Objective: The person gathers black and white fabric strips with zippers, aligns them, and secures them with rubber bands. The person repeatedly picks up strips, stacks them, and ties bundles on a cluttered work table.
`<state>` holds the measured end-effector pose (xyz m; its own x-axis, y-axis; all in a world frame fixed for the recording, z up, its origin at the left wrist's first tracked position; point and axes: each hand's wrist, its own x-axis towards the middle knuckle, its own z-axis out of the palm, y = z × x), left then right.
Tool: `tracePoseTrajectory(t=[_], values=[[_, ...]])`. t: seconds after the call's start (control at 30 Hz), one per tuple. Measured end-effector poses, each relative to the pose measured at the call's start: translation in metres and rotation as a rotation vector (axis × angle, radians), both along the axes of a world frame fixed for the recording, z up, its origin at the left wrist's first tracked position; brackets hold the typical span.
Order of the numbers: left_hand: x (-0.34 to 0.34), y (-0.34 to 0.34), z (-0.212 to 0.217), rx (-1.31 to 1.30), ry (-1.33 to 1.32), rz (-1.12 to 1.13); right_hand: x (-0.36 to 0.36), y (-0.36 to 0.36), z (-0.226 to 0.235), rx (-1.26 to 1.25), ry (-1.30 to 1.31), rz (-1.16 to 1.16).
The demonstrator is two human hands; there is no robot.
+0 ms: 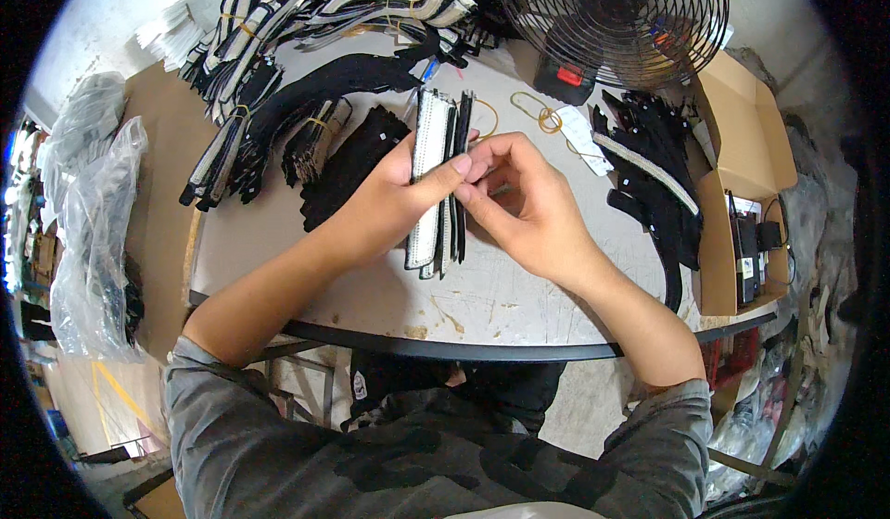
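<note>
Black-and-white fabric-strip bundle (432,144): likely light, pliable.
Left hand (397,190) clasps its middle, likely the best hold; right hand (528,206) pinches its edge.

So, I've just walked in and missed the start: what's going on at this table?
A person holds a small stack of black-and-white strips above the table. The left hand grips it, thumb across the front; the right hand is at its right edge, though whether it pinches a strip is unclear. Banded bundles lie at the left, and an open cardboard box stands at the right.
</note>
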<state>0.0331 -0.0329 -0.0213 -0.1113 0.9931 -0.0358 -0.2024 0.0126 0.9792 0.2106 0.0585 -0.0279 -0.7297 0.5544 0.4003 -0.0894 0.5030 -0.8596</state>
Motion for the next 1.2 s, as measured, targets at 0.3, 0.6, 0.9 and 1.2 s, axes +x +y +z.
tracePoseTrajectory(t=[0.3, 0.6, 0.9, 1.2], values=[[0.0, 0.0, 0.007, -0.003, 0.088, 0.02, -0.002, 0.005, -0.005, -0.132, 0.064, -0.024], [-0.001, -0.004, 0.012, -0.017, -0.067, -0.016, -0.001, 0.004, 0.003, -0.099, 0.08, 0.014], [0.001, -0.005, 0.015, -0.028, -0.076, 0.054, -0.002, 0.009, -0.004, -0.13, 0.156, -0.066], [-0.003, -0.005, 0.012, -0.049, -0.027, 0.056, 0.002, 0.001, 0.006, -0.005, 0.04, -0.041]])
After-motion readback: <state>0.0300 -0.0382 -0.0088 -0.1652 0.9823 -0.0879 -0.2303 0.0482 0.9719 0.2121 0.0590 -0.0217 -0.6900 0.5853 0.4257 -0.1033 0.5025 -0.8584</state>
